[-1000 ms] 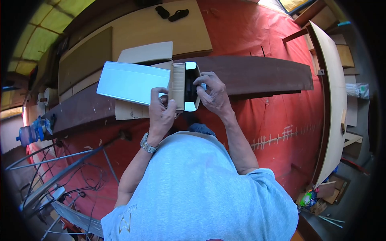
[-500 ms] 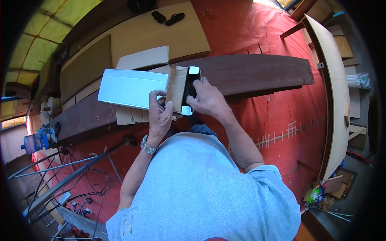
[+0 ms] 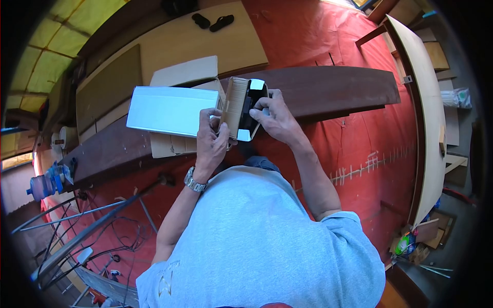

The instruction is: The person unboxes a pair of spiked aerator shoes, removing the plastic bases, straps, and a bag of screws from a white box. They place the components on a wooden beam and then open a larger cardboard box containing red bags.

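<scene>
A small cardboard box with white end flaps is tilted open between my hands, and dark contents show inside it. My left hand, with a metal watch at the wrist, grips the box's lower left edge. The fingers of my right hand are bent at the open right side, by the dark contents; whether they pinch anything is hidden. Left of the small box, a white flat box lies on an opened larger carton, over a long dark brown board.
Black sandals rest on a light wooden panel at the top. A long pale panel stands at the right. Metal rods, cables and a blue bottle are at the left. Red sheeting covers the floor.
The small box has shifted right and slightly up with both hands, tilting a little. My right-hand fingers have drawn back towards its right edge, and more of the dark contents shows.
</scene>
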`<state>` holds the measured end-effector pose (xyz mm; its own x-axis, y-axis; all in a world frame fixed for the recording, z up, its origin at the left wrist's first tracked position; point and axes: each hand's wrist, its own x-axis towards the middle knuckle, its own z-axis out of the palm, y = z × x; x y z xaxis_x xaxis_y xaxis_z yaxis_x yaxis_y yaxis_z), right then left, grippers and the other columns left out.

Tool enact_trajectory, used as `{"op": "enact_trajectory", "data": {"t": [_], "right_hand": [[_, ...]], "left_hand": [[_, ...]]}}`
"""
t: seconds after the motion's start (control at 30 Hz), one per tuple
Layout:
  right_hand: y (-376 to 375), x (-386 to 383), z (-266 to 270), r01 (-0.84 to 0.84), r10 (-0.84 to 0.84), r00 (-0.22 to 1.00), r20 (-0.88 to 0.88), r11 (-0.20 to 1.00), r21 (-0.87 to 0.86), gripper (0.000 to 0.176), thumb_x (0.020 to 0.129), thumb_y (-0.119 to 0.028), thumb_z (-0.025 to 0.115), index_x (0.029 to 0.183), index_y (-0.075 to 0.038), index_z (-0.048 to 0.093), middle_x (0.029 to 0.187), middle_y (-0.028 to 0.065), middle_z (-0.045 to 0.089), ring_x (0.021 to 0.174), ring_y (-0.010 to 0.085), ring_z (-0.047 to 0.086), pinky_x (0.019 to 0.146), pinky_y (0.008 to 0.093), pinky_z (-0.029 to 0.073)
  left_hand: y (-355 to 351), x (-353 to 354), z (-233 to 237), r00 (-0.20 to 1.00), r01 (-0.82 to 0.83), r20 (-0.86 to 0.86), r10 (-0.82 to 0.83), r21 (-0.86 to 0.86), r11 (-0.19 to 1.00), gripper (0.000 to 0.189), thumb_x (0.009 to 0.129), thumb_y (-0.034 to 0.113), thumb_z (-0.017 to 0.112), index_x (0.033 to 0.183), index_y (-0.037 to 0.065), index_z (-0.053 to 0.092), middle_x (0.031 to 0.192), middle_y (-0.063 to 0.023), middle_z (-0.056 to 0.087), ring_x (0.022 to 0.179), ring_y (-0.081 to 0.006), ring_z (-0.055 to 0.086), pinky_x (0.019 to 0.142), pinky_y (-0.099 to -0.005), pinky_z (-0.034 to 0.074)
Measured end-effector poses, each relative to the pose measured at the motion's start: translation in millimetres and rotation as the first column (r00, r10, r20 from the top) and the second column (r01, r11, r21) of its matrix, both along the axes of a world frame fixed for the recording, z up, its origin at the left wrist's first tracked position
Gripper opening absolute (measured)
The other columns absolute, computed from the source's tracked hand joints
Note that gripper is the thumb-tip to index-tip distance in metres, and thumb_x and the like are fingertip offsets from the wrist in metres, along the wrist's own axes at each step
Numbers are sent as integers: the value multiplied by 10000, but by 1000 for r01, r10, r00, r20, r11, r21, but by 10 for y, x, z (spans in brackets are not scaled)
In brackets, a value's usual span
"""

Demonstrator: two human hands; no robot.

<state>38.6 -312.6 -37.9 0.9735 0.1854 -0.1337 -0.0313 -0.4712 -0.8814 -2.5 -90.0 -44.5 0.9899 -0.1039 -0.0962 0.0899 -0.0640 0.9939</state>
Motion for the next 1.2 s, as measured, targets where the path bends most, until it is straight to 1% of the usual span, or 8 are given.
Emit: {"op": "enact_trajectory", "data": {"t": [0.17,0.27,0.37,0.5,0.63,0.73,1.03,1.2], "right_hand": [[2,-26,-3,85,-72,993,-92,987,137,297,999,-296,754,1066,-8,726,1358,121,466,1143,245,520,1032,365,450],[69,-70,49,115,-83,986,-142,965,237,315,986,-284,727,1056,23,709,1428,223,421,1368,395,452,1185,478,407],[91,-130,-27,114,-109,993,-34,971,210,243,993,-263,736,1067,-32,739,1490,156,432,1370,312,463,1167,436,413],[133,-168,172,15,-35,995,97,980,200,156,959,-157,689,1073,-71,752,1649,186,339,1544,396,285,1275,514,296],[167,-138,115,-30,-2,987,161,979,201,194,916,-73,659,1080,-69,761,1654,187,338,1530,406,299,1279,525,272],[291,-91,-65,-60,4,977,211,964,260,213,904,-33,639,1076,-57,762,1656,192,345,1527,410,298,1276,524,271],[359,-94,-163,-74,64,953,295,997,20,344,992,-165,710,1299,-28,640,1438,255,532,1292,461,619,1084,557,533],[267,-69,-560,-228,102,887,450,945,235,853,903,-301,837,1598,-167,361,1609,235,370,1455,474,462,1169,556,465]], "left_hand": [[16,30,-17,1000,17,5,-17,20,1000,340,1087,47,511,1401,82,385,1023,-149,667,819,-146,727,621,-263,650],[13,44,81,999,25,46,-27,44,999,427,1077,6,504,1481,98,401,1042,-133,653,811,-120,700,645,-256,629],[52,89,63,982,84,148,-116,205,975,491,1057,-44,469,1521,114,469,1070,-112,667,812,-103,678,677,-266,604],[113,110,10,991,113,36,-128,281,953,481,1013,-57,477,1469,62,569,1118,-88,681,840,-99,646,721,-259,577],[190,165,136,971,188,-128,-202,-108,976,583,947,86,666,1492,-12,487,1198,-112,650,942,-157,659,812,-275,561],[96,204,256,965,100,171,-198,459,883,603,916,213,759,1416,-25,522,1185,-183,642,1056,-258,660,935,-429,571],[4,213,94,965,-170,257,-45,751,638,462,983,339,736,1187,-45,577,1248,-289,566,1138,-418,591,943,-528,512],[42,271,31,901,-319,418,-116,819,476,402,926,337,731,1054,-33,643,1480,-324,458,1402,-440,448,1113,-637,387]]}}
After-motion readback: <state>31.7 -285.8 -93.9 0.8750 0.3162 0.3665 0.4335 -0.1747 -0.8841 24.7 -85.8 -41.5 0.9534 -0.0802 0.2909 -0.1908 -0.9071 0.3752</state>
